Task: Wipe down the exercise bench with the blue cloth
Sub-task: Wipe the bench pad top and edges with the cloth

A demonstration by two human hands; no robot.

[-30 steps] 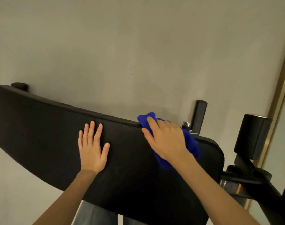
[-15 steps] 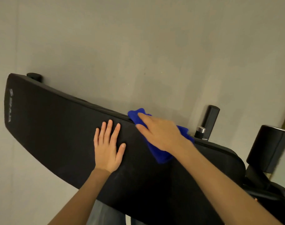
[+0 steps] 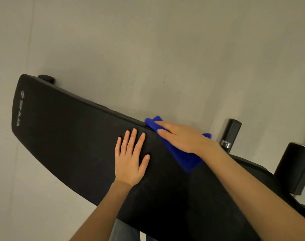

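Grey floor (image 3: pixel 148 49) lay behind the black exercise bench (image 3: pixel 70 136), which ran diagonally from upper left to lower right, with white lettering (image 3: pixel 19 110) at its left end. The left hand (image 3: pixel 131 160) rested flat on the pad, fingers straight and slightly spread, holding nothing. Just to its right, the blue cloth (image 3: pixel 186 159) lay at the pad's far edge beneath the right hand (image 3: pixel 181 138), whose extended fingers pressed it down. Cloth showed beyond the fingertips and below the palm. A black post (image 3: pixel 230 131) and roller pad (image 3: pixel 294 167) stood further right.
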